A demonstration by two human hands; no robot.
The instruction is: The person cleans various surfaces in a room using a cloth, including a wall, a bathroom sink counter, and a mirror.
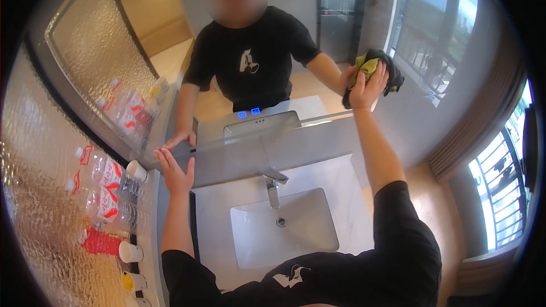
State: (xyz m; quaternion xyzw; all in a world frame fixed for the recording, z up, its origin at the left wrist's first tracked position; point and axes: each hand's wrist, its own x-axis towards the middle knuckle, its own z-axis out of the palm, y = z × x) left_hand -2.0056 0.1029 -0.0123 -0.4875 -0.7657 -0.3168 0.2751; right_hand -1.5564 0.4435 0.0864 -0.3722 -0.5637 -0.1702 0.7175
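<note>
My right hand (370, 87) presses a crumpled cloth (393, 77), dark with yellow-green parts, against the right side of a wall mirror (307, 57). The fingers lie over the bundle and the arm is stretched forward. My left hand (178, 175) is empty, its thumb apart from the fingers. Its fingertips meet their reflection at the mirror's lower left, so they appear to touch the glass. Below the mirror, a chrome faucet (273, 189) stands behind a white rectangular sink (256, 238) set in a pale countertop (213, 226).
Along the left ledge (151, 226) stand clear plastic bottles (111, 175) with red-and-white labels, a red-coloured bottle (101, 241) and several paper cups (130, 252). Textured glass (47, 204) borders that ledge. Two blue touch icons (249, 113) glow on the mirror. A barred window (499, 196) is at far right.
</note>
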